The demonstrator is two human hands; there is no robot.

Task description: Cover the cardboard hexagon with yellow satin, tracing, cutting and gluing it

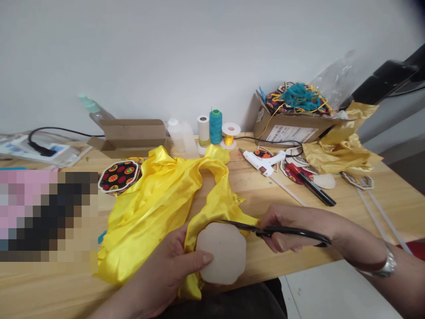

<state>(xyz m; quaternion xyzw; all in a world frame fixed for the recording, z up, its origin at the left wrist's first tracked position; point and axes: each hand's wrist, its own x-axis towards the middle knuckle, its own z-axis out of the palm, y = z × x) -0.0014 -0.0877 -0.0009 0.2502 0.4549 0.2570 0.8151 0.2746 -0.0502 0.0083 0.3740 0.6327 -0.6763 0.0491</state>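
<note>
Beside the pale card (222, 253), right hand (292, 218) clasps scissors (262, 231); left hand (177, 257) pinches it against yellow cloth (159, 199): slippage might skew cutting.

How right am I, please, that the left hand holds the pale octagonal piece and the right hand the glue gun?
The glue gun is wrong: the head view shows the right hand holding black-handled scissors; the left hand holds the pale piece.

We see a teal thread cone (215, 128) between a white cylindrical spool (202, 127) and a small yellow-thread spool (229, 139), and a white plastic glue gun (258, 162) near a black-and-red marker (312, 185).
</note>
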